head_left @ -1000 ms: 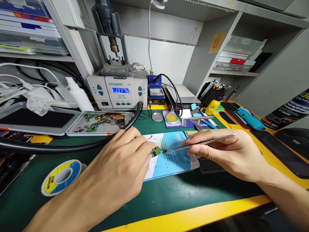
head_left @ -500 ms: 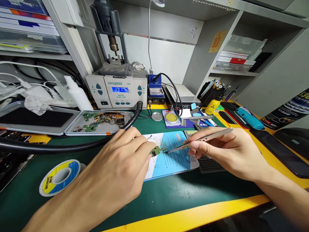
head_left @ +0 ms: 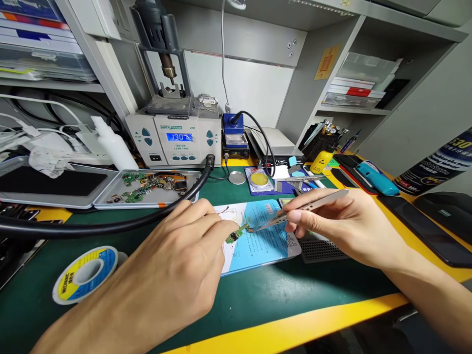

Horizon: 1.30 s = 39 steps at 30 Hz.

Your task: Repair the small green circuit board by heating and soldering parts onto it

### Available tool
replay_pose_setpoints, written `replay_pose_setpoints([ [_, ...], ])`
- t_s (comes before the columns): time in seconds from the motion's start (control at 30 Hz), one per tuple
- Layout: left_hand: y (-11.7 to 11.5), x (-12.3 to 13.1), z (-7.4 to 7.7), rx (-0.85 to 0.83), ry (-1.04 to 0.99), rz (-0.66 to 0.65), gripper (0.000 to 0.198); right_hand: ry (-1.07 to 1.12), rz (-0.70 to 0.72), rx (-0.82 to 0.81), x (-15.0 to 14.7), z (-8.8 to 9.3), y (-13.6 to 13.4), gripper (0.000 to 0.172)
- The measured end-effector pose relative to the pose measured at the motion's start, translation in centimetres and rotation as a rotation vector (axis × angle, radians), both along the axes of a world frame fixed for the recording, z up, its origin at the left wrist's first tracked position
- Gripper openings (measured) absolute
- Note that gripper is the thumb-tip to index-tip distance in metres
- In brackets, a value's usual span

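My left hand (head_left: 177,260) rests on the green mat, its fingertips pinched on a small green circuit board (head_left: 236,234) that lies on a blue and white card (head_left: 258,241). My right hand (head_left: 339,223) is closed on metal tweezers (head_left: 295,212), whose tips touch the right end of the little board. The card sits on the mat (head_left: 258,295) in front of me, between both hands.
A hot-air station (head_left: 173,135) with a blue display stands at the back, its black hose (head_left: 110,223) crossing the mat. A tray of circuit boards (head_left: 147,187), a solder spool (head_left: 84,275), a flux tin (head_left: 260,179), phones (head_left: 424,226) and a spray can (head_left: 438,164) lie around.
The tweezers tilted up at the handle while their tips stayed at the board. The board's angle shifted slightly. The station's display dropped from 133 to 130.
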<state>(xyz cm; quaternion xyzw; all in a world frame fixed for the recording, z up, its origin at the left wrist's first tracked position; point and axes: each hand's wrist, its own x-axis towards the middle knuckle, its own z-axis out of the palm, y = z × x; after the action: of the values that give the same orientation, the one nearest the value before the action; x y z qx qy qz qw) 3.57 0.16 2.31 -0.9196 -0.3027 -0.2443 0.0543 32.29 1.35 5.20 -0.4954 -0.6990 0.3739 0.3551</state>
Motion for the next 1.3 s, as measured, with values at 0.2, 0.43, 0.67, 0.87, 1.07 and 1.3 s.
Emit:
replay_pose_setpoints([
  [0.2,-0.13,0.13,-0.05,-0.009,-0.047,-0.004,0.032,0.027,0.066,-0.036,0.38,-0.17,0.2,0.025],
  [0.43,-0.21,0.14,-0.25,-0.023,-0.06,-0.011,0.029,0.054,0.054,-0.041,0.3,-0.11,0.23,0.017],
  [0.67,-0.17,0.11,-0.43,0.0,-0.059,-0.018,0.035,0.047,0.101,-0.071,0.54,-0.02,0.3,0.019],
  [0.87,-0.02,0.18,-0.15,0.035,-0.04,-0.027,0.035,-0.054,0.041,0.069,0.29,0.33,0.31,0.024],
  [1.07,-0.03,0.26,-0.1,0.021,-0.085,-0.016,0.037,-0.007,0.097,-0.021,0.61,0.03,0.26,0.015],
  [1.3,0.07,0.22,0.03,0.044,-0.107,-0.004,0.033,0.002,0.115,-0.026,0.87,0.07,0.28,0.009],
])
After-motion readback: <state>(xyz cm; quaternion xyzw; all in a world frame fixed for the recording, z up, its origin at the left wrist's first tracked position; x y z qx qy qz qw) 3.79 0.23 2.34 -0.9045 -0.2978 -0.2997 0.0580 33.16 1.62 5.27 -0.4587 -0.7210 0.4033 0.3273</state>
